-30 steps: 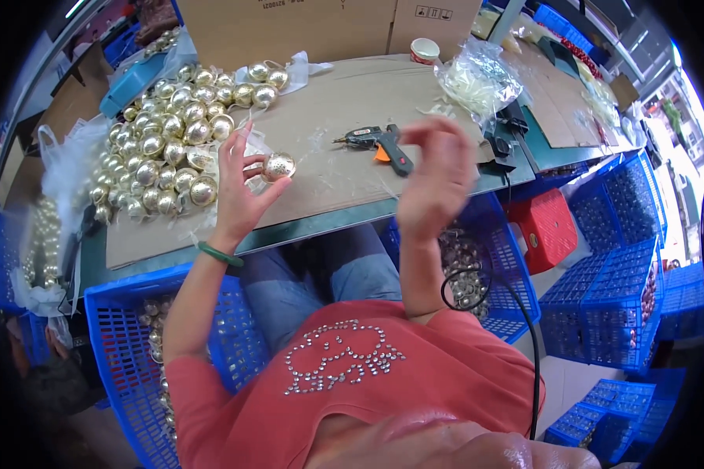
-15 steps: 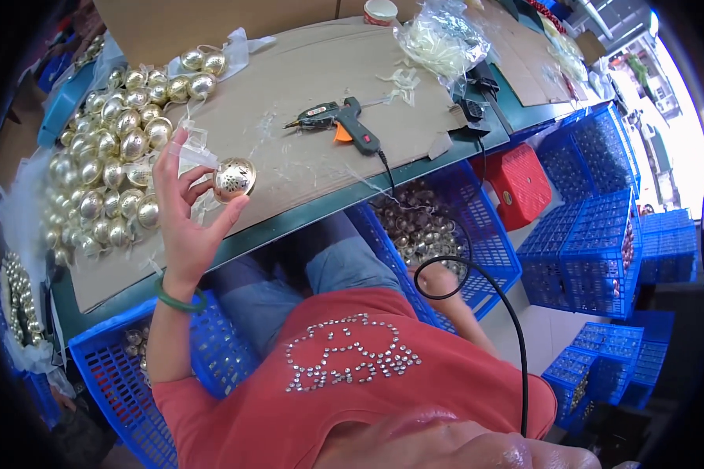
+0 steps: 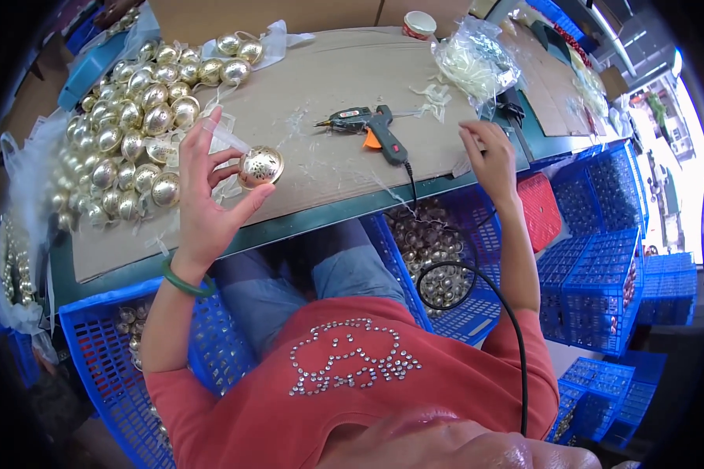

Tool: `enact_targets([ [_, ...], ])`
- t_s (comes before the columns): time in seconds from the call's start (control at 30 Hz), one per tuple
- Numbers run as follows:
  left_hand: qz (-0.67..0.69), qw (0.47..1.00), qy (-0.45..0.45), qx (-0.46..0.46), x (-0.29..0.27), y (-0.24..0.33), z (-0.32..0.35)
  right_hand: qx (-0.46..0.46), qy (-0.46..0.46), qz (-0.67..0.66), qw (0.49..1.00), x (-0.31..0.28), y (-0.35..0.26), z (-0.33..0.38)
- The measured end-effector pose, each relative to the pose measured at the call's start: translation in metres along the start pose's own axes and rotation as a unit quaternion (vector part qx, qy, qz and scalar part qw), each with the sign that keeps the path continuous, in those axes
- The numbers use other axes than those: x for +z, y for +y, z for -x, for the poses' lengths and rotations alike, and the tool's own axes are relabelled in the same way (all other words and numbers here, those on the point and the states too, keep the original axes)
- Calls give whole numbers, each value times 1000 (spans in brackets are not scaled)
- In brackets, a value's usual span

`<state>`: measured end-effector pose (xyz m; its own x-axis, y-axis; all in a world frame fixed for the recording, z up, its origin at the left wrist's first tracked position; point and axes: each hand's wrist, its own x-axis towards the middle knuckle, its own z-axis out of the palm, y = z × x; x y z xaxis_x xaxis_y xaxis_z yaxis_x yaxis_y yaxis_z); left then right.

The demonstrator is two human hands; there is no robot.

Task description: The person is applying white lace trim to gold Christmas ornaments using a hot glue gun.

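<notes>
My left hand [image 3: 210, 184] grips a shiny gold ball ornament [image 3: 260, 167] with small dark patterned marks, pinched between thumb and fingers above the table. A strip of translucent ribbon [image 3: 228, 137] lies across its fingers beside the ornament. My right hand [image 3: 493, 160] hovers over the table's right part, fingers partly bent and apart, with nothing seen in it. Between the hands, a dark green hot glue gun [image 3: 379, 129] with an orange trigger lies on its side, apart from both. Left of my left hand spreads a pile of gold ball ornaments [image 3: 133, 117] with ribbons.
Cardboard [image 3: 328, 180] covers the green-edged table. A plastic bag of pale strips [image 3: 477, 62] and a small paper cup [image 3: 419, 25] stand at the back. Blue baskets [image 3: 446, 227] hold ornaments by my legs. A black cable [image 3: 518, 344] loops near my right arm; a red stool [image 3: 538, 211] stands beyond.
My right hand has risen from the blue basket at the right to above the table near the glue gun. My left hand still holds the ornament; the whole view has shifted slightly.
</notes>
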<state>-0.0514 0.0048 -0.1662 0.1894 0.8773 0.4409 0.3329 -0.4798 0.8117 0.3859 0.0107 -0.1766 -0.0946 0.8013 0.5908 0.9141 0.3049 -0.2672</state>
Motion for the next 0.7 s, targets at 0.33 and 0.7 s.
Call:
enact_targets([
  [0.33,-4,1000,-8,13,-2,-2,3,30,64,123,990,52,82,-65],
  [0.7,-13,999,-17,28,0,-2,2,29,107,307,945,57,117,-100],
])
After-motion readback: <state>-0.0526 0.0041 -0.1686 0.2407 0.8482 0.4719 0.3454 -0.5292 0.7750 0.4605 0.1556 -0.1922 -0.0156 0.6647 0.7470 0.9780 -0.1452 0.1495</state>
